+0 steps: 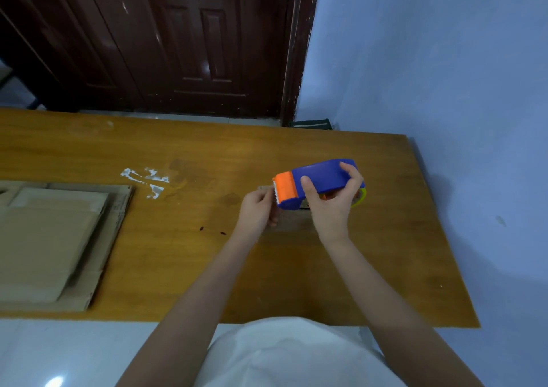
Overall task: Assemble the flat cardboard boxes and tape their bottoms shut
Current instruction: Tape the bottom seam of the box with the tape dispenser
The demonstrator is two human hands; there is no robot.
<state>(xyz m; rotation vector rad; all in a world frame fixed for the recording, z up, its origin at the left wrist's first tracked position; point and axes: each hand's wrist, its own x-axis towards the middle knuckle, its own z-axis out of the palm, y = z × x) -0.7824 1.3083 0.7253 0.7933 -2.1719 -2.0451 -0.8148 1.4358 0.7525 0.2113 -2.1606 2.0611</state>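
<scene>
My right hand (329, 206) grips a blue tape dispenser (320, 176) with an orange cutter head, held above the right part of the wooden table (207, 253). My left hand (258, 211) is pinched at the cutter end, on what looks like the free end of the tape; the tape itself is hard to see. A stack of flat cardboard boxes (50, 244) lies on the table at the left, well apart from both hands. A small flat piece of cardboard (293, 223) lies on the table under my hands.
White torn tape scraps (148, 179) stick to the table behind the cardboard stack. A dark wooden door (154, 40) stands beyond the table's far edge. A blue wall (444, 75) runs along the table's right side. White floor shows at the near edge.
</scene>
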